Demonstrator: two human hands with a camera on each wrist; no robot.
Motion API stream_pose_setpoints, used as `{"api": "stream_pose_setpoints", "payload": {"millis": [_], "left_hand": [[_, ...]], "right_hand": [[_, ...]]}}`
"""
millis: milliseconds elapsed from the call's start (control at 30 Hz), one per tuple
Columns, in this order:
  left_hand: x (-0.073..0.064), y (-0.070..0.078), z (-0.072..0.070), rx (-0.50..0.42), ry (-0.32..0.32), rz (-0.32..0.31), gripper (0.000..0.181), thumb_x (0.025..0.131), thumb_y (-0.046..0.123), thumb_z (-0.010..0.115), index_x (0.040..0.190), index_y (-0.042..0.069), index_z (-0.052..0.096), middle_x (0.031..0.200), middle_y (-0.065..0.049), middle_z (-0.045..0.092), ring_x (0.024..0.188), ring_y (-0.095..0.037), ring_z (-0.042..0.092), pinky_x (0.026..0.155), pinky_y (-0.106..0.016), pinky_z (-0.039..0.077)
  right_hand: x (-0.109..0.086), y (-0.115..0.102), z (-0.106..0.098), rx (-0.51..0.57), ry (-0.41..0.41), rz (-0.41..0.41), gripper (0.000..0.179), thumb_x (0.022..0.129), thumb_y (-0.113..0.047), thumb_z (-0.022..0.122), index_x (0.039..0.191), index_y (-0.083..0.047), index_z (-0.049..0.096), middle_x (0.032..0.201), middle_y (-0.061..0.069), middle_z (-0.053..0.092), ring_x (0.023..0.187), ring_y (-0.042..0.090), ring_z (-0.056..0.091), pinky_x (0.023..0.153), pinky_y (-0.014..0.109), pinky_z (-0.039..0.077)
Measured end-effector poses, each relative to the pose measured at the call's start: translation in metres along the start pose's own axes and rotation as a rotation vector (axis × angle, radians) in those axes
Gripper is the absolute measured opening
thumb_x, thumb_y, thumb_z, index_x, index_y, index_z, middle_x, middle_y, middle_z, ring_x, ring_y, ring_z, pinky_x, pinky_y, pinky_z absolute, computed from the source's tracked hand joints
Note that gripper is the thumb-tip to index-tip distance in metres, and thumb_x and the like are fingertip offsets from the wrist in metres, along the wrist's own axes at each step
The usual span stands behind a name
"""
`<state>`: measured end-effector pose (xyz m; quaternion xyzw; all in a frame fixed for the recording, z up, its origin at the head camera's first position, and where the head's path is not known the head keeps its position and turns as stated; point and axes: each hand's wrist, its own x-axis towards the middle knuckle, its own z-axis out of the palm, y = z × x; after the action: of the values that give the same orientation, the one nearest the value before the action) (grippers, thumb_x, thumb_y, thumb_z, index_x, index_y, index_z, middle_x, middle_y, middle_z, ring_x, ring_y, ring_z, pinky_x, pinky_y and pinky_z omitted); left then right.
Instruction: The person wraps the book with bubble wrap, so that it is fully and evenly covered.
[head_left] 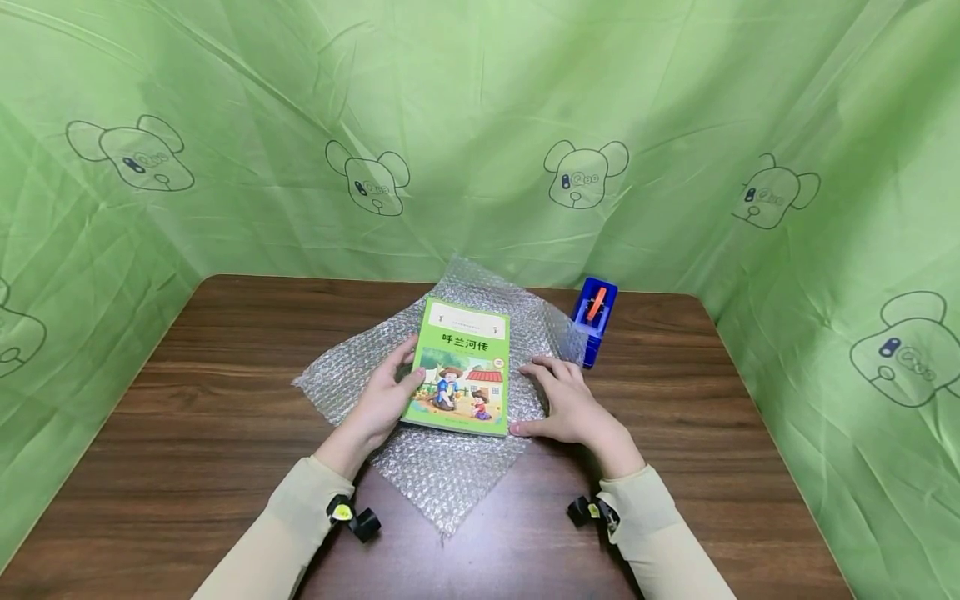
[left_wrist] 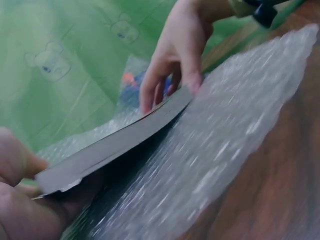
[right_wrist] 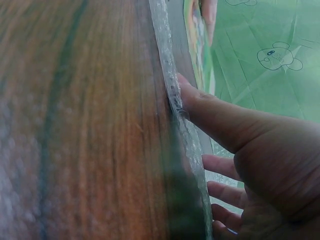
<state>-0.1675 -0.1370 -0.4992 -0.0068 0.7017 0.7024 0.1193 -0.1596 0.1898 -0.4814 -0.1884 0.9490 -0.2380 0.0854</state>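
A green paperback book [head_left: 467,375] with an illustrated cover lies over a sheet of bubble wrap [head_left: 457,475] on the table. My left hand [head_left: 382,396] grips the book's left edge, thumb on the cover and fingers beneath. In the left wrist view, the book's page edge [left_wrist: 125,132] is tilted, with a dark gap between it and the wrap on my left hand's side. Beside the book's right edge, my right hand [head_left: 566,404] rests with fingers spread over the wrap. Its thumb [right_wrist: 187,95] is at the book's lower right corner and holds nothing.
A blue tape dispenser [head_left: 592,333] with an orange part stands behind my right hand, partly overlapped by the wrap's right corner. Green fabric [head_left: 480,100] with printed bear heads encloses the back and sides of the brown wooden table [head_left: 187,450].
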Motion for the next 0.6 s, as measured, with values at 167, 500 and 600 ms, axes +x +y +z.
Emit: {"api": "stream_pose_setpoints", "payload": {"millis": [167,500,600], "left_hand": [[0.001,0.004,-0.013,0.179,-0.061,0.021,0.071,0.110,0.007,0.061,0.174,0.011,0.030,0.161,-0.022,0.048,0.121,-0.035,0.066,0.088,-0.030,0.060],[0.002,0.004,-0.023,0.340,-0.039,0.076,0.069,0.102,0.003,0.075,0.165,0.002,0.047,0.139,-0.023,0.060,0.089,-0.020,0.064,0.069,-0.025,0.056],[0.004,0.002,-0.024,0.336,-0.045,0.084,0.069,0.101,0.003,0.075,0.164,0.002,0.047,0.139,-0.023,0.060,0.090,-0.021,0.063,0.068,-0.025,0.055]], "right_hand": [[0.001,0.001,0.000,0.003,0.001,-0.010,0.101,0.079,-0.052,0.098,0.160,-0.011,0.054,0.170,0.019,0.040,0.156,0.052,0.025,0.127,0.074,0.022],[0.001,0.002,0.000,0.005,0.007,-0.018,0.101,0.078,-0.051,0.098,0.160,-0.012,0.054,0.170,0.019,0.041,0.156,0.053,0.025,0.127,0.075,0.022],[0.001,0.003,0.000,0.005,0.009,-0.021,0.101,0.078,-0.052,0.098,0.160,-0.012,0.054,0.170,0.019,0.040,0.156,0.052,0.026,0.127,0.074,0.022]]}}
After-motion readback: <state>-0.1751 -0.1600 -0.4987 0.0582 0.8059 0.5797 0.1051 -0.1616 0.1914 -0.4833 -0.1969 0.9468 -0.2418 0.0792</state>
